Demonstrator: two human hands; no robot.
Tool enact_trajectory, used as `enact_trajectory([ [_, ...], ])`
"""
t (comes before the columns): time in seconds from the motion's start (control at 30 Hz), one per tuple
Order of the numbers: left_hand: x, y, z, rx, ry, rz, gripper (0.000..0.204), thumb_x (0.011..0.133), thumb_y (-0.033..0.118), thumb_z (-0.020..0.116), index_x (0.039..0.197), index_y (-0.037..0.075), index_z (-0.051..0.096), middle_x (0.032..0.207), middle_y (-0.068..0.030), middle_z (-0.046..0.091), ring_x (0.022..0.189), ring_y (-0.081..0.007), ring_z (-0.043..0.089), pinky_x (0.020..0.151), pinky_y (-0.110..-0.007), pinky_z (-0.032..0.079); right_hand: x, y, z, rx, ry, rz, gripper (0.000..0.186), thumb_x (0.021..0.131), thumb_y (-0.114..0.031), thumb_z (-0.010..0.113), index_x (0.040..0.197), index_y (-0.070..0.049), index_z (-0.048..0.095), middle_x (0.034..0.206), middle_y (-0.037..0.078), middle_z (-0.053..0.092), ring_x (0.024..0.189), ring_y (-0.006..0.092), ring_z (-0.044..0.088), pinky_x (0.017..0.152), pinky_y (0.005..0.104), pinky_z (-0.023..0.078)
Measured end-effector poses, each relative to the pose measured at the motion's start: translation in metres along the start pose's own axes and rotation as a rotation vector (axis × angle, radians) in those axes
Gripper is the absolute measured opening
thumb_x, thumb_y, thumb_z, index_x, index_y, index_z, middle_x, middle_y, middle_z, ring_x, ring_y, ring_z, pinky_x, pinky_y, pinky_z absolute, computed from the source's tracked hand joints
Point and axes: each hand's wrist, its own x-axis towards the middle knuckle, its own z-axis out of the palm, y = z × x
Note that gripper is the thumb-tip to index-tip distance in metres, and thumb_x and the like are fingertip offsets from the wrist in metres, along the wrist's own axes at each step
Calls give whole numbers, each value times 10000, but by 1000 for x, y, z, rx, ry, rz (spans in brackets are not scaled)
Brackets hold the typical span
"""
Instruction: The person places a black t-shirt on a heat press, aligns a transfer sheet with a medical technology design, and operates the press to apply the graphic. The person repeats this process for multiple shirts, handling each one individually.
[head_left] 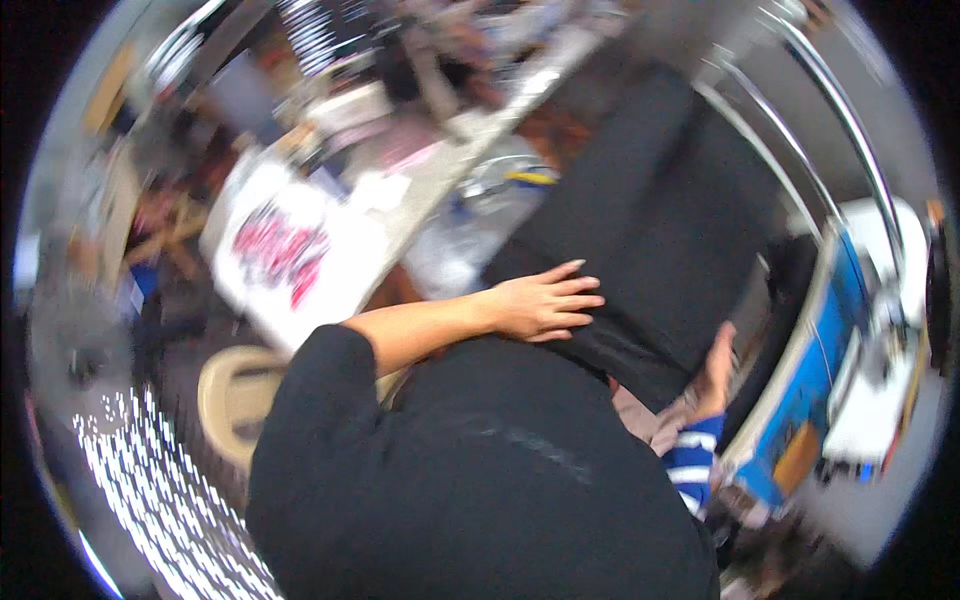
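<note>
My left hand (545, 303) reaches across my front with its fingers spread and flat. It lies at the near edge of a large black sheet (640, 230), perhaps cloth, and seems to touch it. To the right of that sheet a second hand (716, 368), apparently my right, is seen nearly edge-on beside the sheet's near right edge. Blue and white striped material (692, 462) covers its wrist. Its fingers are too blurred to make out whether they grip anything.
At left stands a white table (340, 235) with a red-and-white patterned piece (280, 250) on it. A beige chair (232, 405) is below. On the right are curved metal rails (850, 120) and a blue-sided machine or frame (815, 375). Much of the background is smeared.
</note>
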Motion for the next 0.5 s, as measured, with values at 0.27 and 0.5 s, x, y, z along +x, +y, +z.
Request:
enact_trajectory([
  [0.27,-216,-27,-40,412,702,-1580,401,939,241,715,1250,-11,697,1314,-236,662,1265,-413,593,1136,-563,403,-8,-33,-6,-650,397,-461,459,1073,-322,661,1385,14,639,1231,144,729,1077,242,712,964,335,551],
  [0.5,-287,-27,-6,643,210,-1970,654,1097,400,495,1644,64,375,1747,-224,237,1596,-492,181,1273,-677,113,-6,-26,86,-1251,123,-900,439,985,-237,730,1354,-10,659,1349,223,660,1262,381,621,1102,464,478],
])
